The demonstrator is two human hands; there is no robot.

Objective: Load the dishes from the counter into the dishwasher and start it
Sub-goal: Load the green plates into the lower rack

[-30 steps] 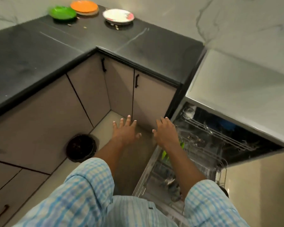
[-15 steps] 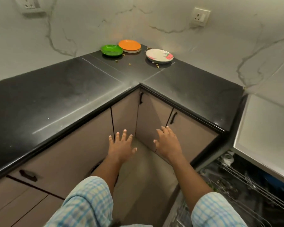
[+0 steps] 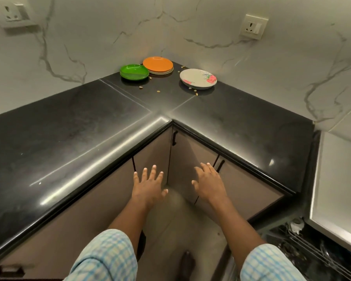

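**Plates lie far from empty hands**

Head view: the left hand [image 3: 148, 187] and right hand [image 3: 210, 184] hold nothing, fingers [image 3: 153, 173] spread straight, well short of the orange plate [image 3: 158, 64]. It tops a small stack on the black desk [image 3: 69, 134]. The green plate [image 3: 134, 72] is just beside it on the left and the flowered white plate [image 3: 198, 78] near on the right. The open dishwasher [image 3: 316, 252] is far down-right. Seeds [image 3: 158, 91] scattered near it could ride into the rack, and a long reach may fumble the stack.

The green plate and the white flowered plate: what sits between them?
In the head view, an orange plate sits between the green plate and white flowered plate, slightly farther back, with scattered crumbs on the black counter.
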